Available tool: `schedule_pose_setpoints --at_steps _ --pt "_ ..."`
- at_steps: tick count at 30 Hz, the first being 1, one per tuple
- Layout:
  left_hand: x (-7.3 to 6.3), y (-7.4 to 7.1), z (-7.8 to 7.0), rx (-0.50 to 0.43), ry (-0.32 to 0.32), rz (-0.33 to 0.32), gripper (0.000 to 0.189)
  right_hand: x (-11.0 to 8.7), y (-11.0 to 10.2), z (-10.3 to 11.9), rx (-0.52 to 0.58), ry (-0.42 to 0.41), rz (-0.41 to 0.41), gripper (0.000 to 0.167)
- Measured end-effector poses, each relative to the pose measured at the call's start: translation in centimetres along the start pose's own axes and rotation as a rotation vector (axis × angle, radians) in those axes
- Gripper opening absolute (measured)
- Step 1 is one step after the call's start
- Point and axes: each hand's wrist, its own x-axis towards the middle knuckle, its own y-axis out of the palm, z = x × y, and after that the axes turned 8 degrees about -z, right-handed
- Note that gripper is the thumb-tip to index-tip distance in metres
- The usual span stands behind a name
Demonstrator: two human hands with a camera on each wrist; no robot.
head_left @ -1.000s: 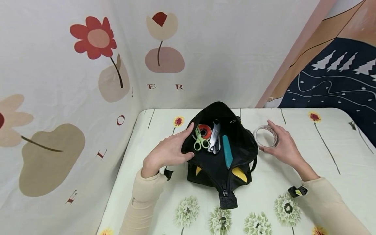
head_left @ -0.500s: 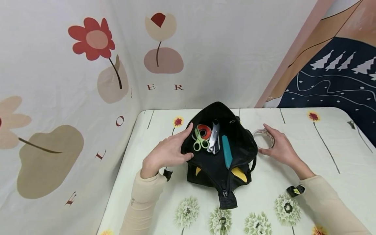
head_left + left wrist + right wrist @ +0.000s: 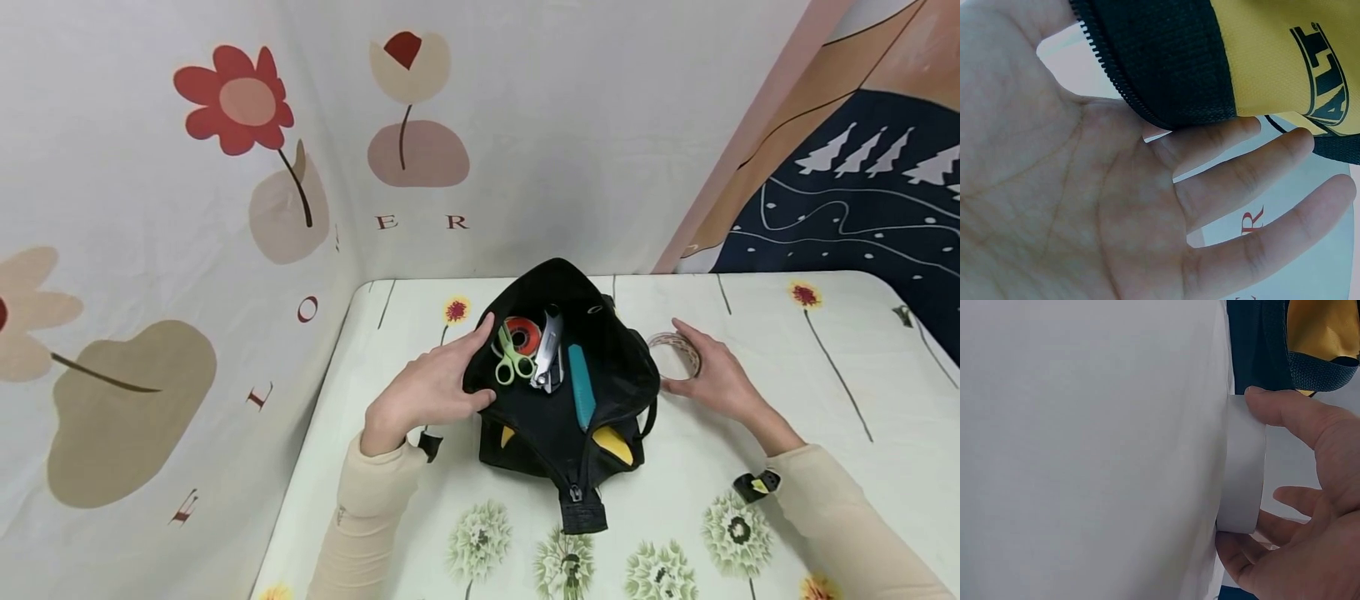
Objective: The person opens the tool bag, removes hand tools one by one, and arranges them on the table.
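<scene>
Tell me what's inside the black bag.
The black bag holds green scissors, a red roll, something silver and a teal object; anything beneath them is hidden. The scissors partly cover the roll.

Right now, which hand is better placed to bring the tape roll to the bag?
The right hand, I'd judge: it grips the tape roll just beside the black bag. The left hand holds the bag's rim on the opposite side.

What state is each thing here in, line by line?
Black bag: unzipped, mouth open
Tape roll: gripped, beside bag
Green scissors: inside bag, blades unclear
Red ring: inside bag
Silver tool: inside bag
Teal tool: inside bag
Left hand: touching bag's rim, fingers extended
Right hand: gripping tape roll
</scene>
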Motion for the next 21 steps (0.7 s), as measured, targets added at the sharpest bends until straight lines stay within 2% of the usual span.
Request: schedule_pose_setpoints --at_steps 13,21 --pt "-0.06 -0.07 -0.02 0.002 0.000 0.002 0.098 -0.38 -0.09 -0.05 0.014 -0.019 0.006 0.098" --pt "-0.16 -0.07 -0.04 -0.005 -0.004 0.002 0.099 -0.65 -0.12 -0.07 -0.002 -0.043 -0.026 0.099"
